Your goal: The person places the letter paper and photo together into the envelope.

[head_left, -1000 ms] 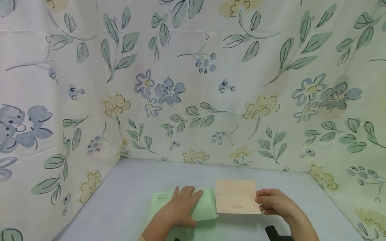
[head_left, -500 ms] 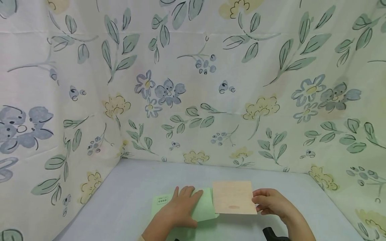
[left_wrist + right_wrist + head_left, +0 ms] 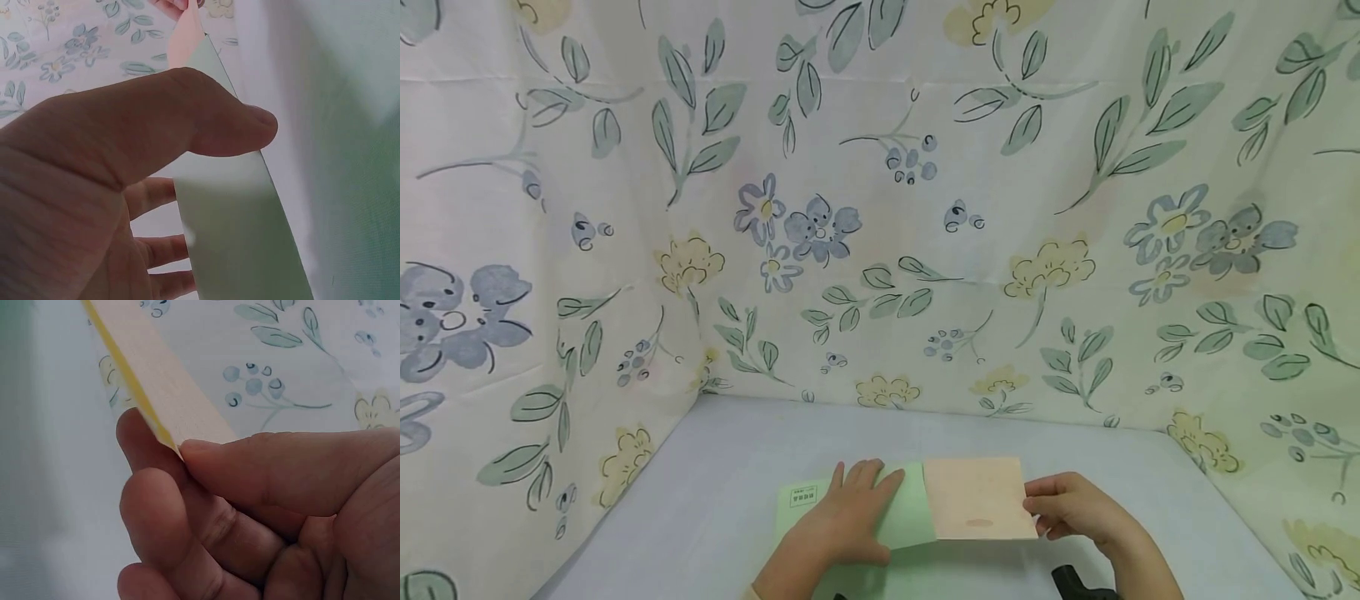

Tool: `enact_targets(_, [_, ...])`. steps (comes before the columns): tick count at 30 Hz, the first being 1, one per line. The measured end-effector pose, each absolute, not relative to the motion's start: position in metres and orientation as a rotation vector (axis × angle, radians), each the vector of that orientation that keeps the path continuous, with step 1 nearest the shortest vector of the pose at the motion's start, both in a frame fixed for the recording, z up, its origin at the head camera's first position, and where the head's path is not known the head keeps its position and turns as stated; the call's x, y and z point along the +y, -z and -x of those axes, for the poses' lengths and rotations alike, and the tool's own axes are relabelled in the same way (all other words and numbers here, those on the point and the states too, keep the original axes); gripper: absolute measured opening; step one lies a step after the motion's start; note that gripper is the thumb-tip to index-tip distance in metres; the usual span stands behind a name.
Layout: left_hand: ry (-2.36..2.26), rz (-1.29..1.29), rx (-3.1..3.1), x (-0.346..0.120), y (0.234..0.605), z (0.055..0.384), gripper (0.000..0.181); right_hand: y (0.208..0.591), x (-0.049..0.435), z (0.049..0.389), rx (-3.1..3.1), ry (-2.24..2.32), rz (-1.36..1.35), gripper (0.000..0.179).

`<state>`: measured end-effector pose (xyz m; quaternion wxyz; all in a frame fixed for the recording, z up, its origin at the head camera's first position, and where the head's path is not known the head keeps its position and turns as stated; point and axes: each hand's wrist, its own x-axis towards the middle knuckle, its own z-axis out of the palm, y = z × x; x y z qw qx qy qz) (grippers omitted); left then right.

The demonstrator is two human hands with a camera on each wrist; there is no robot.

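In the head view my left hand (image 3: 842,523) holds a green envelope (image 3: 913,510), fingers spread over its face. Seen from the left wrist, the thumb lies on one side of the green paper (image 3: 231,219) and the fingers on the other. A small printed box marks the envelope's upper left corner. My right hand (image 3: 1078,510) pinches the right edge of a flat peach card (image 3: 977,496) between thumb and fingers. The card's left edge meets the envelope's right end, and any part inside is hidden. Yellow shows along the card's thin edge (image 3: 128,375) in the right wrist view.
A pale table (image 3: 730,450) lies under both hands, with a green tint below the envelope. Floral cloth (image 3: 880,208) hangs behind and along the sides. A black strap-like piece (image 3: 1078,583) sits at the right wrist.
My right hand has moved the peach card left and slightly down, closing up to the envelope's right end. The left hand and the envelope stay nearly in place.
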<state>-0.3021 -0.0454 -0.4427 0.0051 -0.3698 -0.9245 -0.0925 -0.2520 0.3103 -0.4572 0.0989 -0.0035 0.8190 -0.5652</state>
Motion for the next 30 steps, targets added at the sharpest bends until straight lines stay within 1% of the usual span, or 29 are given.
enact_targets(16, [0.272, 1.185, -2.890, -0.043, 0.442, 0.302, 0.105, 0.455, 0.300, 0.251, 2.407, 1.649, 0.119, 0.029])
enact_targets(30, [0.266, 1.191, -2.877, -0.041, 0.443, 0.300, 0.104, 0.459, 0.282, 0.257, 2.301, 1.751, 0.221, 0.025])
